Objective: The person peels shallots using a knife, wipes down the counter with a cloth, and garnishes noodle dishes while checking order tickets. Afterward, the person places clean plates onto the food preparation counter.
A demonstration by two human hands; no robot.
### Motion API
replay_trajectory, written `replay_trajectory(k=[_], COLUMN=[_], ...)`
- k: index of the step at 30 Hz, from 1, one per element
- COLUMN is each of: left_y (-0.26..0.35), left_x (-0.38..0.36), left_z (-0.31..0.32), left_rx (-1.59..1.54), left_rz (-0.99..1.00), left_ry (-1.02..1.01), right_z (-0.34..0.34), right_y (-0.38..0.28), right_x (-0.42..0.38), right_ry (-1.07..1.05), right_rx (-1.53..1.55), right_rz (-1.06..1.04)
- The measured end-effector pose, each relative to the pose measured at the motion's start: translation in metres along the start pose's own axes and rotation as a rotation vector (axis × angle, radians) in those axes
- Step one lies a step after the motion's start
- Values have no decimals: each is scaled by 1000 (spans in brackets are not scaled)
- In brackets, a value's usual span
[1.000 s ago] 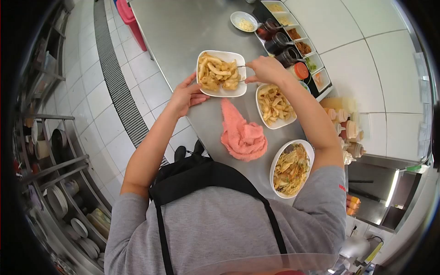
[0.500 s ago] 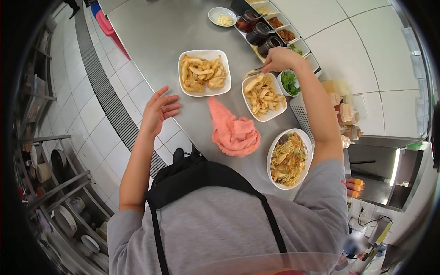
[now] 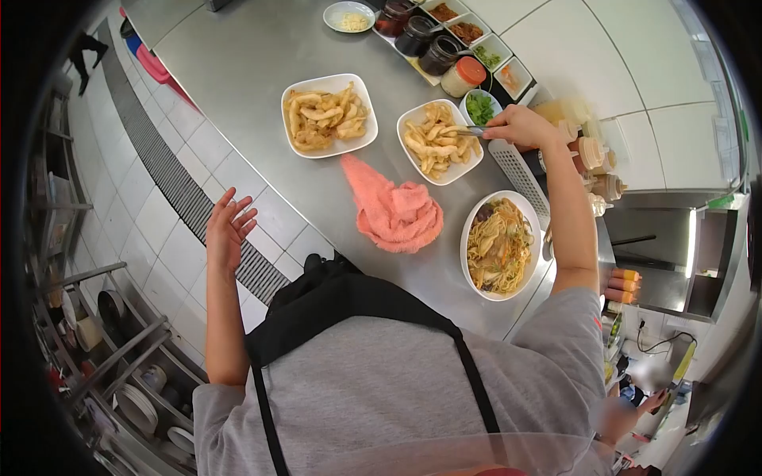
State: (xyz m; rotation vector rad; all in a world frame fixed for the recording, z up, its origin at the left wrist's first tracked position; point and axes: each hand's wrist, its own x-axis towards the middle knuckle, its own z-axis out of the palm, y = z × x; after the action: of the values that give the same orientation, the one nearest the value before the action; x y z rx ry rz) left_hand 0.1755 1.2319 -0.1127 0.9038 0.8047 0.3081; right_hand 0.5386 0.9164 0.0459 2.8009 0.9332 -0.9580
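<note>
My right hand (image 3: 520, 127) grips metal tongs (image 3: 475, 130), whose tips touch the fried strips (image 3: 432, 143) in the nearer square white bowl (image 3: 413, 168). A second square bowl (image 3: 341, 148) of similar fried strips stands to its left. My left hand (image 3: 228, 226) is held off the counter's edge over the floor, fingers apart, with nothing in it. Between the hands a crumpled pink cloth (image 3: 397, 214) lies on the counter. Close to my right forearm sits an oval white bowl (image 3: 468, 274) of noodles (image 3: 500, 246) with vegetables.
Dark jars (image 3: 414, 36), an orange-lidded jar (image 3: 464, 75) and white condiment trays (image 3: 492, 54) line the wall. A bowl of green herbs (image 3: 479, 107), a perforated basket (image 3: 516, 178) and squeeze bottles (image 3: 591, 155) stand by my right arm. Shelving (image 3: 127, 341) is at left. Other people are partly visible.
My right hand and the tongs have moved from the bowl's far edge to its right side. My left hand has shifted left and lower, away from the counter. The whole view has shifted slightly.
</note>
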Motion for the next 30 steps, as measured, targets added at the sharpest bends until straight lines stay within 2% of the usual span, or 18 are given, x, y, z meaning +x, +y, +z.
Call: replay_trajectory(k=[7, 9, 10, 12, 13, 15, 19, 21, 22, 23, 24, 25, 27, 29, 30], left_y=[-8, -11, -12, -13, -13, -15, -15, -11, -10, -8, -6, -4, -4, -8, -11], left_x=[-2, 1, 2, 2, 3, 3, 6, 13, 17, 22, 27, 32, 43, 58, 64], left_z=[3, 2, 2, 5, 7, 10, 25, 41, 52, 65, 77, 86, 104, 107, 106], left_rx=[9, -1, 7, 12, 12, -6, 8, -17, -11, -9, -8, -3, -75, -86, -80], left_rz=[-19, -19, -24, -26, -26, -24, -39, -78, -81, -83, -82, -78, -148, -145, -101], left_ry=[-28, -36, -29, -26, -26, -31, -43, -202, -206, -253, -306, -329, -291, -339, -369], right_z=[-23, -44, -54, -73, -75, -70, -44, -31, -16, 7, 46, 87, 163, 230, 233], right_y=[33, 55, 58, 59, 62, 68, 68, 45, 32, 3, -10, -30, -70, -79, -84], right_x=[-27, -21, -17, -7, 3, 29, 61, 51, 39, 12, -8, -25, -51, -32, -28], right_ry=[128, 565, 573, 560, 560, 418, 489, 894, 971, 940, 795, 755, 562, 781, 699], right_rx=[72, -225, -228, -415, -415, -598, -800, -619, -349, -81, 428, 728, 1448, 2038, 2159], right_rz=[-21, 117, 125, 410, 411, 450, 322, 201, 92, 39, -1, -6, 209, 244, 219])
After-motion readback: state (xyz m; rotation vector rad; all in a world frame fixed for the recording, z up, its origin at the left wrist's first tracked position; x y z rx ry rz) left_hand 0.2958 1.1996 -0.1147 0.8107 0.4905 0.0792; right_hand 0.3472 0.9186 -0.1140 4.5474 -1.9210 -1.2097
